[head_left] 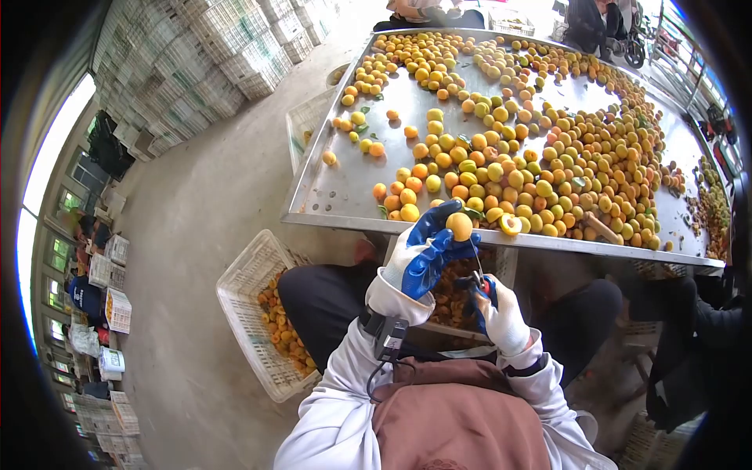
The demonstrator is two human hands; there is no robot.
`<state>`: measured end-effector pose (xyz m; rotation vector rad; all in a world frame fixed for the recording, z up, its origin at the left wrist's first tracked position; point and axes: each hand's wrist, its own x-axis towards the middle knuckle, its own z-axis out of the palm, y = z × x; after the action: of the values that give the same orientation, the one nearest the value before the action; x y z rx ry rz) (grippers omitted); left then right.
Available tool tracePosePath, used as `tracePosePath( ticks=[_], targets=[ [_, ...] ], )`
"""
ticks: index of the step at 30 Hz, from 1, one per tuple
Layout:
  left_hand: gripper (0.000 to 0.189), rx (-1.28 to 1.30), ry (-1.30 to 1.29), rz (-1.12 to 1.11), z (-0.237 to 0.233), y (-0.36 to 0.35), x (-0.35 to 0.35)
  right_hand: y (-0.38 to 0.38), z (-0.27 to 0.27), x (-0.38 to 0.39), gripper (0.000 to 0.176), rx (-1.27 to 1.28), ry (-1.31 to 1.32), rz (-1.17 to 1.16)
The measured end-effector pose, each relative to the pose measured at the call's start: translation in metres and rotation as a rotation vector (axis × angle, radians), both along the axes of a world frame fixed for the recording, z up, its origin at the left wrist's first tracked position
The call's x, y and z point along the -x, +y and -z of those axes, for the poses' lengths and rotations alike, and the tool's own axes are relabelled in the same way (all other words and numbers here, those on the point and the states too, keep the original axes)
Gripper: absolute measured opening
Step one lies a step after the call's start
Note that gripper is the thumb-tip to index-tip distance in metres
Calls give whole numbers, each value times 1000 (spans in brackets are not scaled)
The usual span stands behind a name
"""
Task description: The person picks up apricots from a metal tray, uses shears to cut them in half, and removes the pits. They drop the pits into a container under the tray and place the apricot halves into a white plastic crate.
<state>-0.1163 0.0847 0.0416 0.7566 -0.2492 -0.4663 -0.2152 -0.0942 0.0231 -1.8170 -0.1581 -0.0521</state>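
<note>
Orange and probably soft, the apricot [459, 226] sits pinched in my left hand [423, 254] at the steel surface's [345, 196] near edge; likely light, easily bruised, best held round its middle. My right hand [500, 313] grips a small blade [483, 283].

A metal table [345, 192] carries heaps of orange-yellow fruit [540, 157], probably apricots, with scattered leaves [464, 141].

Table [337, 196] – bare metal, dull sheen; crate [243, 276] – white plastic lattice; apricot [459, 225] smooth, matt skin.
</note>
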Motion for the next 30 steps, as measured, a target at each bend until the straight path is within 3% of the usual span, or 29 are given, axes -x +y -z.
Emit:
tracePosePath(
  ticks=[6, 13, 16, 19, 22, 23, 25, 26, 27, 29, 30],
  targets=[
    [50, -4, -43, 53, 3, -2, 9, 1, -6, 7, 4, -33, 117, -49],
    [47, -20, 4, 75, -2, -3, 15, 3, -2, 11, 4, 41, -9, -12],
    [56, -153, -100, 30, -2, -6, 17, 2, -2, 11, 3, 90, -6, 29],
    [72, -244, -276, -25, -8, -10, 20, 0, 0, 7, 4, 85, -31, 44],
    [92, -735, -768, -179, -12, -10, 24, -5, -3, 3, 8, 26, 34, 23],
    [92, -734, -768, -179, -8, -11, 24, -10, -2, 3, 16, 28, 63, -33],
    [93, -391, -556, -97, -7, -13, 24, -12, 0, 4, 25, 30, 91, -91],
    [89, -195, -385, -35, -7, -16, 28, -10, 4, 5, 25, -10, 70, -75],
    [89, -194, -387, -34, 1, -17, 26, -9, 5, 7, 24, -49, 48, -58],
    [70, -194, -302, -63, 27, -17, 20, -8, 6, 11, 24, 19, 46, -58],
    [56, -331, -385, 20, 23, -11, 17, -8, 7, 12, 24, 84, 45, -59]
  ],
)
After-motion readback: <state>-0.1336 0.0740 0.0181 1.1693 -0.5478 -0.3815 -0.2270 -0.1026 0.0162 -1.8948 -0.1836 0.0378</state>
